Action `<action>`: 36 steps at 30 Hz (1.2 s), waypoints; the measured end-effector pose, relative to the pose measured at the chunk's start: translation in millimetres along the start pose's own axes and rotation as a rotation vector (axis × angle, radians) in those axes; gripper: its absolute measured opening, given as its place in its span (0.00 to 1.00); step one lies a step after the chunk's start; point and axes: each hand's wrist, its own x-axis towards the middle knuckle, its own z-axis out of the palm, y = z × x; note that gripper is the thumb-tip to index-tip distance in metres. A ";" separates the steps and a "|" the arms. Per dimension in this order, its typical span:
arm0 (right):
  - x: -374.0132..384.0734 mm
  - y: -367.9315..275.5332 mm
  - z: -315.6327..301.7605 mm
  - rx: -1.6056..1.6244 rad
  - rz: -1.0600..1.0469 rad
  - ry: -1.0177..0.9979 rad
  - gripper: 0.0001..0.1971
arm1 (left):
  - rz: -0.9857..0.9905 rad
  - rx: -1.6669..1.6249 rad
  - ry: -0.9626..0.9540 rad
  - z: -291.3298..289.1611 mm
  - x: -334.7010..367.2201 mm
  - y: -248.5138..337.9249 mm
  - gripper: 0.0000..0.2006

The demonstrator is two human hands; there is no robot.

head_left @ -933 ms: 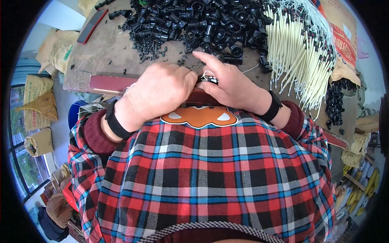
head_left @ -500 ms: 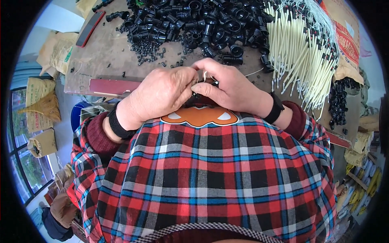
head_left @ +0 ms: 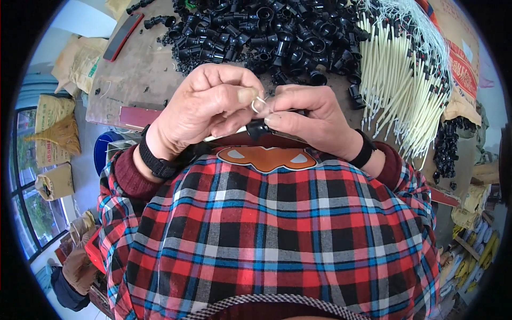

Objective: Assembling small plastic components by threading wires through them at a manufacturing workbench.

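My brown desk [head_left: 144,69] runs across the top of my view, scuffed and dusty, with a red strip [head_left: 140,116] along its near edge. To my left a window [head_left: 29,213] lets in daylight over green outside. Tan paper sacks [head_left: 53,120] lean on the pale floor [head_left: 85,160] beneath it. On my right, another printed sack [head_left: 463,58] sits against the desk.

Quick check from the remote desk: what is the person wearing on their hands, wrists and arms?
Both hands are bare, no gloves: left hand, right hand. Each wrist carries a black band, left and right. Below the bands sit dark red knitted cuffs, under the sleeves of a red, blue, grey and black plaid shirt.
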 end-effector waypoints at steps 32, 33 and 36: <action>-4.1 34.1 -25.5 -0.025 0.343 0.319 0.06 | -0.023 1.813 0.093 -38.3 36.7 -38.1 0.07; -5.2 35.2 -25.3 -0.067 0.332 0.302 0.07 | -0.021 1.814 0.078 -37.1 34.0 -37.7 0.07; -3.5 39.3 -26.7 -0.050 0.302 0.295 0.06 | 0.148 1.447 0.194 -33.0 19.2 -30.9 0.08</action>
